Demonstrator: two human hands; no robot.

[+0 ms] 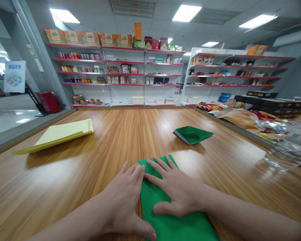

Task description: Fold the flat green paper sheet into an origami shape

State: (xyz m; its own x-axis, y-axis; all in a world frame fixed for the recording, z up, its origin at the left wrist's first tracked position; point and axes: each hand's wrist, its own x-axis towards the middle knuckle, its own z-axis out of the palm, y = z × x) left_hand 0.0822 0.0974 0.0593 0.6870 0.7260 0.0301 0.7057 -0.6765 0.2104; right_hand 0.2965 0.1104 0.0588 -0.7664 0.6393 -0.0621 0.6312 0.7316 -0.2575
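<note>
A sheet of green paper [180,227] lies on the wooden table in front of me, its long left edge running away from me. My right hand [177,190] rests flat on it with the fingers spread toward its far end. Along the left edge, my left hand [126,197] has its fingertips at the paper's upper left, close to the right forefinger; its thumb reaches over the near part of the sheet. Both hands are open, and they cover part of the paper. Whether the sheet is folded under them I cannot tell.
Farther back sits a stack of folded paper [193,134], green on top. At the left lies a yellow paper pad [65,132] with a raised edge. A clear plastic bottle [288,150] and snack bags [243,118] are at the right. Stocked shelves [125,73] stand beyond the table [110,134].
</note>
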